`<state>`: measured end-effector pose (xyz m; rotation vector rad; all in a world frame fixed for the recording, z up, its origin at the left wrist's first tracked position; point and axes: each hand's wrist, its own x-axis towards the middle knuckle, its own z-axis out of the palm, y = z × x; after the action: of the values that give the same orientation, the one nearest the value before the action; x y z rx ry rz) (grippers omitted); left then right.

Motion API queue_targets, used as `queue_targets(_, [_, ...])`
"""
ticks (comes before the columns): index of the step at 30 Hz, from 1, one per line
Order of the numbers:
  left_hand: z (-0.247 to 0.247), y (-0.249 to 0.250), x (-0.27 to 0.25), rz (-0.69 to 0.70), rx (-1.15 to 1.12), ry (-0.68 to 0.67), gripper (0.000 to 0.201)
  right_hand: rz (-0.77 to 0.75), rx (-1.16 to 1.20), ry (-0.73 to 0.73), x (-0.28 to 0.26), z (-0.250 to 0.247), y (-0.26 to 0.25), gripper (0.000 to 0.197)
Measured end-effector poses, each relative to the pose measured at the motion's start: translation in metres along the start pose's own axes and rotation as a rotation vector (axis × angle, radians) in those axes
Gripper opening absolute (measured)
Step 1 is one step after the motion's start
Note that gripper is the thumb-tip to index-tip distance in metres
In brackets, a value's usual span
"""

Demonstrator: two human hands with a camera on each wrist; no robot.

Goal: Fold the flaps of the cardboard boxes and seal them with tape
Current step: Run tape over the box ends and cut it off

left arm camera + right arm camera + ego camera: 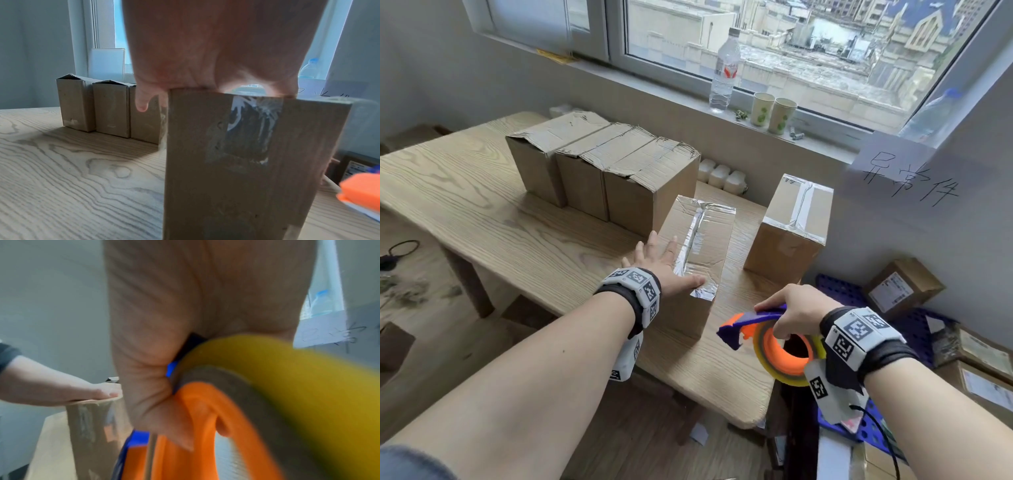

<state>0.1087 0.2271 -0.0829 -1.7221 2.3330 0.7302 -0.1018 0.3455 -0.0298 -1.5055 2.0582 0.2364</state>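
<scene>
**Palm flat on the taped box, dispenser in my other hand**

Closest to me, my right hand [796, 308] curls its fingers round the tape dispenser [770, 342], an orange and blue frame carrying a yellowish roll, held off the near right corner of the surface [482, 212]. Just left of it my left hand [664, 263] lies flat with straight, spread fingers on top of the taped box [702, 240], thumb at the near edge beside the shiny strip of tape that runs along the lid and down the near face. From the left wrist view, my palm [205, 48] sits on the box's top edge, with one fingertip hanging past its left side. A second sealed box [791, 226] stands apart to the right, near the wall. Behind, three boxes [602, 171] stand side by side touching, their lids untaped. On the windowsill stand a water bottle [724, 72] and two paper cups [772, 111].
</scene>
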Motion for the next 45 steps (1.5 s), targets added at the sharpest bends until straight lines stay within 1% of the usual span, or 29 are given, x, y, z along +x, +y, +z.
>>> queue_targets(2, [-0.001,0.000,0.001,0.005,-0.017,0.003,0.104,0.038,0.062,0.111,0.003,0.004,0.004,0.056])
queue_targets(4, [-0.003,0.000,0.002,0.009,-0.062,0.022,0.102,0.083,0.159,0.247,0.009,0.008,0.009,0.050])
queue_targets(6, [-0.006,-0.004,0.005,0.009,-0.181,0.048,0.097,0.161,0.279,0.316,0.021,0.013,0.012,0.043])
queue_targets(8, [-0.010,-0.012,0.011,0.009,-0.312,0.078,0.092,0.244,0.402,0.304,0.039,0.021,0.014,0.039])
queue_targets(9, [-0.012,-0.017,0.014,0.006,-0.331,0.091,0.090,0.276,0.442,0.280,0.050,0.027,0.015,0.038])
queue_targets(12, [-0.019,-0.032,0.018,0.034,-0.307,0.099,0.082,0.316,0.497,0.213,0.079,0.046,0.015,0.037])
queue_targets(14, [-0.022,-0.041,0.021,0.085,-0.297,0.077,0.075,0.328,0.497,0.181,0.091,0.057,0.012,0.027])
queue_targets(16, [-0.025,-0.048,0.025,0.121,-0.281,0.068,0.070,0.371,0.530,0.148,0.100,0.067,0.011,0.016])
queue_targets(19, [-0.028,-0.054,0.032,0.162,-0.255,0.069,0.066,0.431,0.590,0.112,0.108,0.078,0.010,0.021])
queue_targets(23, [-0.031,-0.059,0.038,0.214,-0.225,0.053,0.066,0.449,0.604,0.114,0.110,0.086,0.007,0.012])
queue_targets(25, [-0.034,-0.060,0.040,0.246,-0.208,0.067,0.066,0.440,0.565,0.112,0.105,0.085,0.000,0.018])
queue_targets(26, [-0.036,-0.060,0.040,0.262,-0.202,0.073,0.066,0.431,0.518,0.126,0.102,0.082,-0.003,0.027])
queue_targets(27, [-0.038,-0.059,0.039,0.276,-0.195,0.077,0.065,0.413,0.457,0.183,0.100,0.078,-0.006,0.039])
queue_targets(28, [-0.040,-0.059,0.039,0.288,-0.185,0.079,0.063,0.376,0.396,0.278,0.098,0.071,-0.010,0.051])
queue_targets(29, [-0.043,-0.058,0.037,0.299,-0.171,0.083,0.061,0.312,0.361,0.392,0.094,0.062,-0.017,0.056])
queue_targets(30, [-0.045,-0.057,0.036,0.311,-0.156,0.087,0.060,0.220,0.350,0.503,0.089,0.052,-0.026,0.054])
queue_targets(31, [-0.048,-0.056,0.035,0.325,-0.139,0.085,0.058,0.120,0.353,0.574,0.084,0.042,-0.036,0.049])
queue_targets(32, [-0.050,-0.055,0.034,0.341,-0.123,0.070,0.058,0.033,0.341,0.600,0.077,0.032,-0.047,0.044])
queue_targets(33, [-0.053,-0.055,0.033,0.356,-0.105,0.041,0.059,-0.028,0.305,0.580,0.070,0.025,-0.059,0.042])
queue_targets(34, [-0.054,-0.055,0.032,0.371,-0.088,0.004,0.061,-0.057,0.255,0.528,0.064,0.020,-0.070,0.041])
queue_targets(36, [-0.057,-0.053,0.029,0.394,-0.047,-0.058,0.069,-0.052,0.185,0.410,0.056,0.017,-0.088,0.044])
queue_targets(38, [-0.060,-0.052,0.026,0.406,-0.012,-0.101,0.080,-0.036,0.157,0.351,0.049,0.016,-0.099,0.052])
queue_targets(40, [-0.063,-0.050,0.023,0.412,0.020,-0.126,0.089,-0.023,0.129,0.318,0.043,0.015,-0.105,0.062])
queue_targets(45, [-0.065,-0.047,0.019,0.434,0.091,-0.116,0.097,-0.006,0.077,0.306,0.039,0.015,-0.114,0.082])
